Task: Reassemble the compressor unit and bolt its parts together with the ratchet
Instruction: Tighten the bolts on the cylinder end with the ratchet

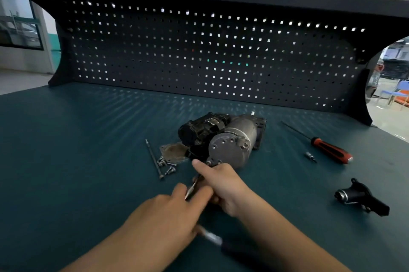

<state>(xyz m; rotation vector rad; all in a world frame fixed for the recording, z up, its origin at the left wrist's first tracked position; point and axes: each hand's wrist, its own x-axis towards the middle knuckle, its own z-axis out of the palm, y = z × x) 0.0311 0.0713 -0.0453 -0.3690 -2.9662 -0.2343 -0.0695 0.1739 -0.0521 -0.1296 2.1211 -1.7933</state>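
**Ratchet at the lower lug: slip and roll are the risks**

The bench (pixel 88 161) carries the compressor (pixel 232 145) at its centre, lying on its side and unclamped. It is a grey cylinder with a round end cap facing the viewer and a black housing against its left side. Neither hand steadies it, so a hard pull could probably roll or skid it.

The right hand (pixel 223 185) grips the ratchet (pixel 193 187) near its head, with the forefinger stretched to the lug at the cap's lower edge. The left hand (pixel 168 212) pinches the bright shaft lower down. The tool is blurred, so its seating cannot be told. An angled pull might slip off or round the bolt.

A plate (pixel 173 153), a long bolt (pixel 153 159) and loose screws (pixel 166 164) lie just left of the compressor, where a slip could scatter them.
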